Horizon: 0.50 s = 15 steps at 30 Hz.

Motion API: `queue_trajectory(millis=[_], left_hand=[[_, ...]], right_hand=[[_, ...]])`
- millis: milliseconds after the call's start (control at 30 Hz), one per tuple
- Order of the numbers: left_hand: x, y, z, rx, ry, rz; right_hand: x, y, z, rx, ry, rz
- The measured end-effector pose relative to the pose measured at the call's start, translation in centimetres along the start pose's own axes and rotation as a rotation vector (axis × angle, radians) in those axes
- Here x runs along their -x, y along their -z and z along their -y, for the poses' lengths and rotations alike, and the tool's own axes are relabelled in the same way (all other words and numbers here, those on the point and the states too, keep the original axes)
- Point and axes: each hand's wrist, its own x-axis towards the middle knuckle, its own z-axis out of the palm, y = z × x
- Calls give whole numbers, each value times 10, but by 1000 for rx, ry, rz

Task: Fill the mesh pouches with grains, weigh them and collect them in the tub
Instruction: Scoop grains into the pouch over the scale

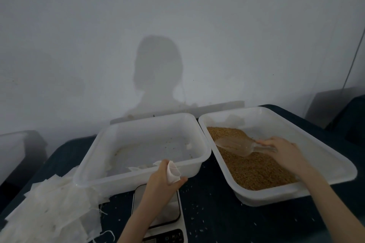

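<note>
We read no labels; our left hand [165,180] pinches a mesh pouch [173,172] at six o'clock, and our right hand [284,149] has its fingers clamped on the scoop [240,145] in the grains [250,165] at three.

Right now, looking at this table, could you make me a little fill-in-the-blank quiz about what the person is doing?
1. The right hand holds a clear ____ over the grains.
2. The left hand holds an open mesh ____.
3. The kitchen scale sits in front of the ____ tub.
4. The pile of spare pouches lies on the person's ____ side.

Missing words: scoop; pouch; left; left
</note>
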Motion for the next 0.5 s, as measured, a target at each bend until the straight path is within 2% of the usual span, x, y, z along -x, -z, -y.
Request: queue_trajectory(millis=[267, 500], left_hand=[[2, 5, -2, 8, 1, -4], [3, 14, -4, 30, 2, -7]], right_hand=[[5, 15, 14, -33, 6, -73], [17, 34, 69, -313, 323, 36]])
